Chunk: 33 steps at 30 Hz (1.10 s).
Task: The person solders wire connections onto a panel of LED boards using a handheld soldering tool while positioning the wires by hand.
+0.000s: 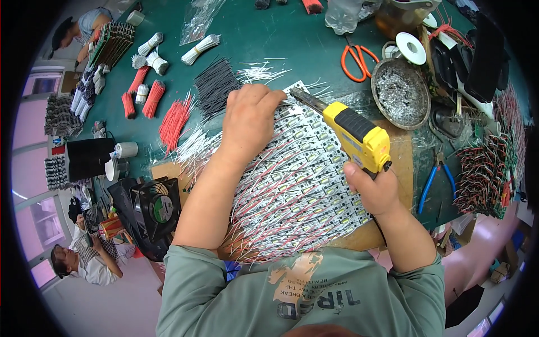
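My right hand grips a yellow-and-black soldering gun, its dark tip pointing up and left to the far edge of a sheet of small white circuit boards. Close to that tip, my left hand has its fingers drawn together at the far end of the boards; whatever is in them is hidden. Rows of thin red and white wires trail leftward from the boards. Beyond the left hand are loose black wires and white wires, with red wires to its left.
A brown board lies under the sheet. To the right are a round pan of silvery scraps, orange-handled scissors, blue-handled pliers and heaped wired parts. A black fan stands left. Two other people are at the left.
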Available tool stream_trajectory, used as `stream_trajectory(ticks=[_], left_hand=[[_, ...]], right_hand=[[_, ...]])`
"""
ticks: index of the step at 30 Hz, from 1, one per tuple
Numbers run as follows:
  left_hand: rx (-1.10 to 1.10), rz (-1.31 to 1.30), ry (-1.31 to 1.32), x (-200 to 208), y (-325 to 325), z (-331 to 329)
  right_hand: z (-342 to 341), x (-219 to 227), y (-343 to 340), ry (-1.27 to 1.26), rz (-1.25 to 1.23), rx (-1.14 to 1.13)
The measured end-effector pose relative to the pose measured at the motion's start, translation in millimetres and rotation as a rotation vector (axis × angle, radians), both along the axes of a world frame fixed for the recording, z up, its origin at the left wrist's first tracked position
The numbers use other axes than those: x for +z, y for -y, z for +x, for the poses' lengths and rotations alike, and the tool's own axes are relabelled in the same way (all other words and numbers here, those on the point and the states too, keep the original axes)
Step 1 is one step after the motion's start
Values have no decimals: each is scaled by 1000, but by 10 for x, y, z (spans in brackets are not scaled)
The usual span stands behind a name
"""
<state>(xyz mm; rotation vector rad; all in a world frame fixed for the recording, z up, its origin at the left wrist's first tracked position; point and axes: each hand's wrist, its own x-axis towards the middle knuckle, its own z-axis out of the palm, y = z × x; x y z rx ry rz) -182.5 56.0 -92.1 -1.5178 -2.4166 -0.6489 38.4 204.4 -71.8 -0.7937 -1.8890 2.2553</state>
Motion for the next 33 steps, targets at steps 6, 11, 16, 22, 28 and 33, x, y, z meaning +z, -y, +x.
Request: stream_trajectory(ticks=[6,11,16,22,28,33], left_hand=[[-17,-15,-53,11,-8,8],[-20,-10,-67,32,-9,-7],[-12,-14,-65,33,-6,6],[-14,-6,-57,22,-21,21],[-10,-14,-46,28,-10,14],[-12,-18,-45,26,-9,12]], right_hand=[[-14,-5,-3,-6,-1,-3],[-37,18,-5,0,-13,-4],[-30,3,-23,10,-2,26],[-8,-20,-35,3,22,16],[12,-24,-33,-73,-80,-6],[23,-32,-34,-90,-117,-30]])
